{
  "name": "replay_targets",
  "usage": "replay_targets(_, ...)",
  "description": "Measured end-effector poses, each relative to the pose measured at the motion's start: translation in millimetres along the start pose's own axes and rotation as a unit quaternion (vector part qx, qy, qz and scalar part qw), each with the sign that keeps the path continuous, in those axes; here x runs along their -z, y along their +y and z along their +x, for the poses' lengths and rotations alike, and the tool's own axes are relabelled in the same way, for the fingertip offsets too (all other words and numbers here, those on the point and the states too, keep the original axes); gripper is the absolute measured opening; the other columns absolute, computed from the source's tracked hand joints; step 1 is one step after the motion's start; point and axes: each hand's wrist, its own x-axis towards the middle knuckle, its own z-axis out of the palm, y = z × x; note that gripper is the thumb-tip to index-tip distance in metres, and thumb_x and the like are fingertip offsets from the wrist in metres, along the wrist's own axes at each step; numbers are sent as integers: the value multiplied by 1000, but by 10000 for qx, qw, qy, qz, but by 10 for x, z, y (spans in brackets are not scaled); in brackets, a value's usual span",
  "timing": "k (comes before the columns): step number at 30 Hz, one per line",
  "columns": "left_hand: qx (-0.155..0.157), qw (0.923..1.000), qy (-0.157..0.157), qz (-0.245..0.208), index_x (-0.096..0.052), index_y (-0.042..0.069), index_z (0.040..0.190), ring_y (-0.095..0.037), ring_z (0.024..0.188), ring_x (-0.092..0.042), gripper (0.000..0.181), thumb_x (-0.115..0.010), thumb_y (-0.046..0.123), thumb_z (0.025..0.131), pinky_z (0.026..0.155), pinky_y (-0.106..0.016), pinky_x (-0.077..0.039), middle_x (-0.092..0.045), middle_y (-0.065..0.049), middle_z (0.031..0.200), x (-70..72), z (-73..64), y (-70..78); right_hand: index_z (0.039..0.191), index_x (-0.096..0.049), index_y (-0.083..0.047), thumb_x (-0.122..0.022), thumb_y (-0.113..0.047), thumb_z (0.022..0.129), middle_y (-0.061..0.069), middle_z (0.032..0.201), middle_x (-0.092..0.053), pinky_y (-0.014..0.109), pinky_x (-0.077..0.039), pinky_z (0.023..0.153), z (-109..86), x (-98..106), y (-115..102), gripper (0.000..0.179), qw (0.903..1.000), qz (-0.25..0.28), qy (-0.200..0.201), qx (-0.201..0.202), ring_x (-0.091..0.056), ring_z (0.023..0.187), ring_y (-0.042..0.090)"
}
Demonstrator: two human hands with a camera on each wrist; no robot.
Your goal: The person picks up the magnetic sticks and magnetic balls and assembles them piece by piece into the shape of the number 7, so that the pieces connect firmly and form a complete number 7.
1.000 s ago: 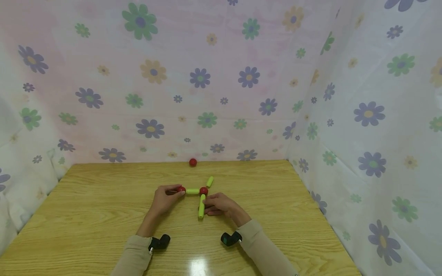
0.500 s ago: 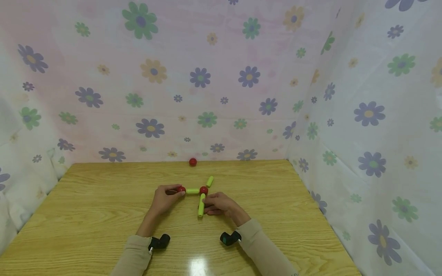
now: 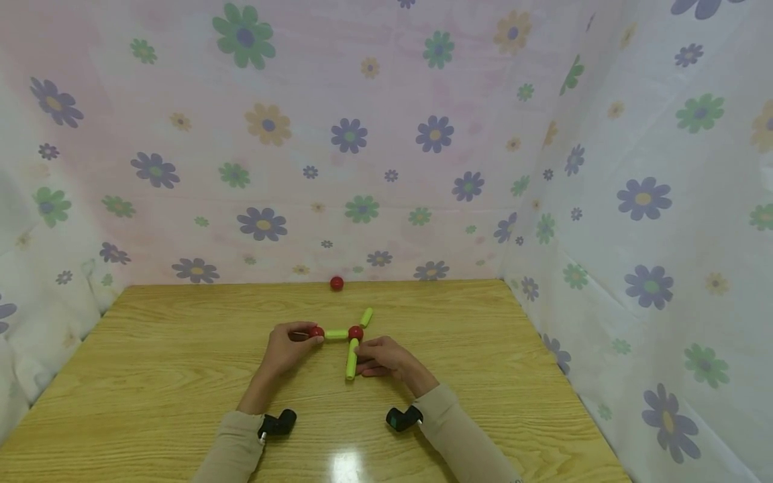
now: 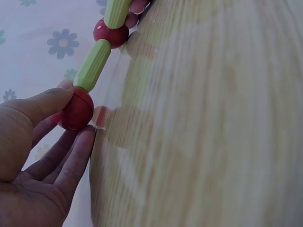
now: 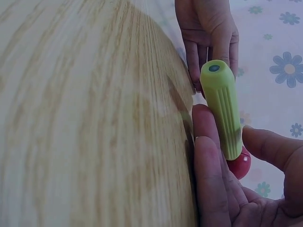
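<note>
Two bare hands work over a table: the left hand [image 3: 288,349] pinches a red ball [image 3: 316,333] between thumb and fingers, and the right hand [image 3: 389,357] pinches a ribbed green rod [image 3: 351,362] the same way. Both arms reach in from the near side in beige sleeves [image 3: 461,439], with a small black camera [image 3: 279,423] at the left wrist and another black camera [image 3: 403,419] at the right.

The pieces form an L between the hands. Take its corner, a second red ball [image 3: 355,333], as the clock's centre. The right hand's rod runs from it toward six o'clock, its near end showing a dark round spot in the right wrist view. The right hand lies at four o'clock. A shorter green rod [image 3: 336,334] runs to nine o'clock, joining the corner to the left hand's ball.

Just beyond the corner, at one o'clock, lies another green rod [image 3: 366,317]; whether it touches the ball is unclear. Farther off, near eleven o'clock, a third red ball [image 3: 336,284] sits at the far edge of the wood-grain table [image 3: 181,376]. Behind hangs pale cloth [image 3: 386,100] printed with flowers.
</note>
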Motion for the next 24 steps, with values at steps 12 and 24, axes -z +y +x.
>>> replay_targets(12,-81,10000,21,-15,-76,3,114,-25,96,-70,33,-85,12,84,83,-30,-57,-74,-15,109,20,0,-27,136,-60,6,-61,-21,104,12,107,-75,29,-61,79,-3,57,74,41,9998,185,-7,102,-75,89,17)
replay_targets(24,-58,10000,8,17,-76,2,115,-26,96,-70,34,-85,13,84,83,-32,-58,-74,-15,108,26,3,-25,137,-57,8,-57,-13,105,13,105,-76,29,-61,81,1,105,114,39,9980,633,41,37,-75,89,17)
